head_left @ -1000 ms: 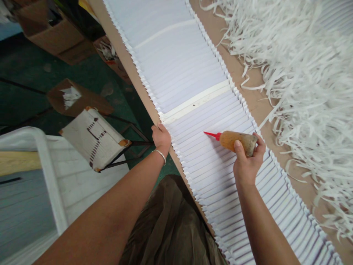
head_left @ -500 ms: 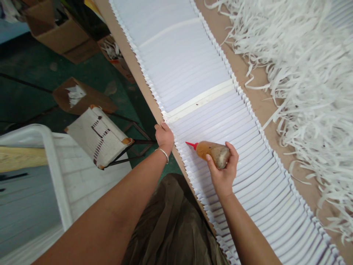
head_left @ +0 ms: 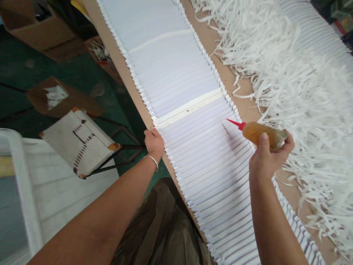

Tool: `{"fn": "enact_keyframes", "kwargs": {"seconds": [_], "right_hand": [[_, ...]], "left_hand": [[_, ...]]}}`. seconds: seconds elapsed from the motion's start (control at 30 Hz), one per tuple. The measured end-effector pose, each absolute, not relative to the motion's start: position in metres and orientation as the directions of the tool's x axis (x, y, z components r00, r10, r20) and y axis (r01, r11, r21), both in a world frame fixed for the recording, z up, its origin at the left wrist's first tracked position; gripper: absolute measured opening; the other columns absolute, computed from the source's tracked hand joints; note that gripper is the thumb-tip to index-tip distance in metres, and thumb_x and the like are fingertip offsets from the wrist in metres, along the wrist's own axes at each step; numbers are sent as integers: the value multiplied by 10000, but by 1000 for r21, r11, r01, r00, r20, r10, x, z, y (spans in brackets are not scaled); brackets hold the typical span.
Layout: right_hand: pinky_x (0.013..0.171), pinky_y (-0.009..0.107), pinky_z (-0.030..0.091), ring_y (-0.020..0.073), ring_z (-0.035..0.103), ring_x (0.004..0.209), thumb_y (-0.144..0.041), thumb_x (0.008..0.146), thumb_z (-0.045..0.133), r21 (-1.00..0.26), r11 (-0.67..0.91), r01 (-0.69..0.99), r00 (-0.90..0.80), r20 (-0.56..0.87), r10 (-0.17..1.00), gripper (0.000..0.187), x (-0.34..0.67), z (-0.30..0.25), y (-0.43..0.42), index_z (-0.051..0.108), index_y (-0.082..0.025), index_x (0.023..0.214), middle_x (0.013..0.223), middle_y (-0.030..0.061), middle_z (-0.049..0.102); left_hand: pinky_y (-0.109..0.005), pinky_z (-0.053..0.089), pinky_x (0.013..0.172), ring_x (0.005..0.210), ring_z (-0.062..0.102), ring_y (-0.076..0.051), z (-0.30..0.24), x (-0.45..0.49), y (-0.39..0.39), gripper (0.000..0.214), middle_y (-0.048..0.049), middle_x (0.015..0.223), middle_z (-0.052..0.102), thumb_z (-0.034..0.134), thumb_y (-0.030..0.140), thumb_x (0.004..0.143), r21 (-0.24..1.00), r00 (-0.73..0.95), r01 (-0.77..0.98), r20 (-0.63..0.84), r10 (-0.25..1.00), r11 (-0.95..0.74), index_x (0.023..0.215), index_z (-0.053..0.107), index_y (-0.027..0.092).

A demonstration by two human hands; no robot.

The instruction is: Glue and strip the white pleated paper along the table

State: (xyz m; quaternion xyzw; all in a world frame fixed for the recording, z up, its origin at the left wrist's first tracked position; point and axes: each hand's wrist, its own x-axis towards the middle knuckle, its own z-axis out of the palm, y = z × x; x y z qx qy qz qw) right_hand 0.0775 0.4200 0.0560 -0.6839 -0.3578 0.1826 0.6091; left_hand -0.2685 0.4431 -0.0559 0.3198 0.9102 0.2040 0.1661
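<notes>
My right hand point(head_left: 266, 158) is closed around a squeeze bottle of amber glue point(head_left: 257, 134) with a red pointed nozzle. The bottle lies almost level above the far side of a long row of overlapping white paper pieces point(head_left: 198, 154); its tip points left, and a shadow falls on the paper below. My left hand point(head_left: 154, 142), with a bracelet at the wrist, is curled at the near edge of the brown table point(head_left: 138, 98), against the jagged paper ends. Its fingertips are partly hidden. Two cream strips point(head_left: 190, 108) cross the row ahead of it.
A heap of shredded white paper strips point(head_left: 289, 84) lies along the table's far side, with another paper row point(head_left: 309, 25) beyond. On the left are a stool with a worn cover point(head_left: 79, 143), cardboard boxes point(head_left: 41, 35) and a white plastic tub point(head_left: 24, 184).
My right hand has carried the glue bottle rightward across the paper row to its far side, lifting it above the paper. My left hand stays at the table edge; the view has shifted.
</notes>
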Motion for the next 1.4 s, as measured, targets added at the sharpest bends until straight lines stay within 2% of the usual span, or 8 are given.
{"fn": "enact_keyframes", "kwargs": {"seconds": [0.07, 0.13, 0.33, 0.5, 0.7, 0.87, 1.1, 1.4], "right_hand": [[1068, 528, 527, 227, 641, 1186, -450, 780, 758, -990, 58, 129, 720, 134, 681, 608, 97, 44, 445, 452, -267, 1273, 1287, 49, 576], [974, 511, 581, 212, 677, 1092, -445, 768, 767, -993, 93, 67, 727, 112, 677, 556, 111, 30, 464, 455, -270, 1194, 1207, 30, 602], [853, 502, 626, 233, 697, 1002, -437, 709, 804, -996, 83, 42, 744, 86, 663, 606, 128, 1, 487, 436, -270, 1161, 1162, 48, 613], [874, 509, 633, 231, 695, 1028, -446, 721, 785, -995, 81, 58, 746, 97, 658, 630, 123, -1, 487, 426, -252, 1202, 1205, 60, 602], [872, 446, 612, 241, 675, 1095, -438, 756, 762, -994, 49, 97, 688, 103, 719, 604, 108, 5, 474, 434, -260, 1230, 1270, 101, 566], [983, 479, 574, 195, 656, 1066, -436, 718, 809, -993, 81, 83, 680, 116, 724, 649, 91, 7, 459, 471, -237, 1236, 1203, 52, 582], [1075, 493, 503, 204, 630, 1124, -461, 727, 802, -980, 8, 201, 639, 137, 757, 684, 51, 18, 427, 516, -222, 1301, 1214, 53, 585], [1053, 460, 497, 247, 567, 1215, -481, 764, 780, -928, -117, 353, 518, 90, 850, 729, -2, 32, 378, 509, -246, 1398, 1294, 77, 558]], "left_hand": [[-393, 528, 771, 894, 701, -313, -56, -269, 444, 223, -177, 919, 698, 361, 326, 1046, 474, -740, 518, -169, 651, 712, 976, 505, 171], [-388, 530, 769, 891, 701, -308, -55, -269, 444, 217, -171, 907, 694, 360, 325, 1045, 474, -740, 519, -167, 651, 711, 958, 494, 179], [-381, 533, 780, 915, 702, -306, -53, -268, 445, 207, -169, 923, 696, 359, 322, 1044, 474, -744, 510, -176, 645, 718, 939, 480, 191], [-379, 535, 789, 911, 706, -300, -55, -268, 444, 212, -174, 932, 701, 370, 323, 1047, 482, -746, 505, -173, 643, 716, 956, 501, 184], [-377, 534, 782, 898, 703, -298, -57, -269, 444, 213, -165, 914, 698, 372, 319, 1048, 495, -745, 498, -176, 643, 713, 964, 509, 179], [-372, 528, 770, 896, 702, -297, -55, -268, 444, 238, -161, 922, 698, 357, 335, 1059, 479, -744, 500, -190, 641, 722, 975, 514, 178], [-337, 516, 751, 889, 701, -276, -54, -267, 444, 216, -137, 898, 687, 388, 316, 1054, 477, -747, 506, -174, 642, 718, 976, 528, 173], [-334, 508, 767, 892, 700, -259, -54, -267, 443, 284, -145, 927, 698, 350, 349, 1074, 472, -736, 510, -193, 649, 719, 1030, 552, 155]]}}
